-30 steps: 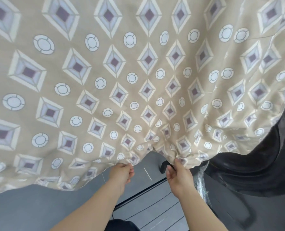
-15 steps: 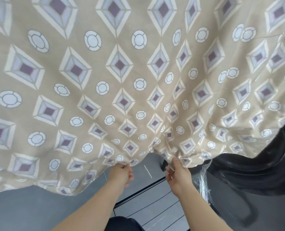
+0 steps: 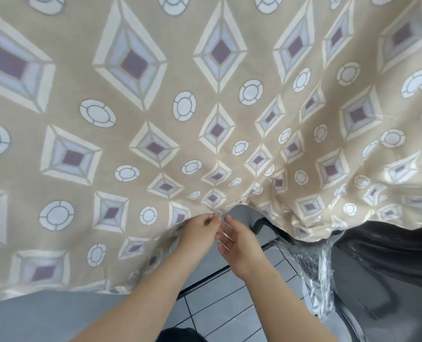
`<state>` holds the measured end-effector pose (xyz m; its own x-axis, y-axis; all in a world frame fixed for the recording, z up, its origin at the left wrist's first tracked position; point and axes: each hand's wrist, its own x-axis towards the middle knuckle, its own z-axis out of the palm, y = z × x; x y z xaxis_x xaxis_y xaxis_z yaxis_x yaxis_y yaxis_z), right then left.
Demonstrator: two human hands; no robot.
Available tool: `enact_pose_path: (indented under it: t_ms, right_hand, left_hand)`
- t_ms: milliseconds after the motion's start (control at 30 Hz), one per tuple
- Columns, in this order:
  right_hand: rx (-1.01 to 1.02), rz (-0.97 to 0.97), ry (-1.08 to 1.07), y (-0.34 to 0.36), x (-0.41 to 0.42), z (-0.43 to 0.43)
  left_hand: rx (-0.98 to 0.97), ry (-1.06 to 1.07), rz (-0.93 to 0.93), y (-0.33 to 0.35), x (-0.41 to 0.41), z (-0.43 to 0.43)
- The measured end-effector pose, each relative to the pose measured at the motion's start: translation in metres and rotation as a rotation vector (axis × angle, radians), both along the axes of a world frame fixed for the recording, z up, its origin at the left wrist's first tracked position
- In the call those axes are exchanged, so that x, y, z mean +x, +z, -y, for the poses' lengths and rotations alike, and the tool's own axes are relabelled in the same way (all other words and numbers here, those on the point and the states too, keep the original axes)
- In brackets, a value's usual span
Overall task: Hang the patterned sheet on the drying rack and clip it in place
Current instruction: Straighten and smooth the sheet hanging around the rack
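Right hand (image 3: 239, 244) let go, now loose-fingered beside left hand (image 3: 200, 233) pinching beige diamond-patterned fabric sheet (image 3: 195, 149) hem; lone pinch could slip.

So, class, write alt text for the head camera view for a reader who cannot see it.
A beige patterned sheet of diamonds and circles hangs across the view, its lower edge pinched by the left hand. The right hand lies open beside it, above grey floor tiles.

Sheet (image 3: 205, 95): woven cloth, matt, fine grain, faint satin sheen along the rumpled lower edge. Floor (image 3: 217, 299): grey tiles, smooth, dull gloss. Plastic film (image 3: 316, 267): clear, crinkled, shiny. Black object (image 3: 390, 267): smooth, semi-gloss; material unclear.
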<state>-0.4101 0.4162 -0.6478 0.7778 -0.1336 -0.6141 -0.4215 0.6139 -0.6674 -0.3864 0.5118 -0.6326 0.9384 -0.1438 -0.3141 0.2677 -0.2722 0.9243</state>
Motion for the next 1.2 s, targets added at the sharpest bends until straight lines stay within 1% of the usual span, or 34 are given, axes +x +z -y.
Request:
enact_pose_path:
  t_ms: [133,233,333,433,567,667,800,1000,1200]
  right_hand:
    - [-0.041,-0.070,-0.012,0.039,-0.014,-0.004]
    - [-0.047,-0.082,-0.054,0.091,-0.027,-0.004]
    - [-0.045,-0.068,-0.084,0.162,-0.037,-0.003]
    - [-0.078,-0.037,-0.098,0.250,-0.045,0.005]
    - [-0.157,0.052,-0.115,0.370,-0.049,0.020]
    - [-0.196,0.150,-0.113,0.454,-0.045,0.031]
    - [-0.250,0.316,-0.106,0.545,-0.035,0.047]
    - [-0.380,0.522,-0.065,0.634,-0.028,0.070]
    - [-0.560,0.674,-0.126,0.706,-0.019,0.084]
  left_hand:
    - [0.034,-0.032,-0.056,0.041,-0.010,-0.002]
    - [0.020,-0.039,-0.046,0.097,-0.020,-0.003]
    - [0.010,-0.037,-0.008,0.170,-0.025,-0.001]
    - [-0.005,-0.028,0.029,0.256,-0.030,0.005]
    - [-0.069,-0.022,0.070,0.368,-0.036,0.012]
    - [-0.116,-0.027,0.135,0.444,-0.035,0.019]
    - [-0.157,-0.022,0.303,0.534,-0.025,0.034]
    - [-0.206,-0.013,0.588,0.624,-0.019,0.048]
    - [0.054,0.098,0.965,0.684,-0.015,0.051]
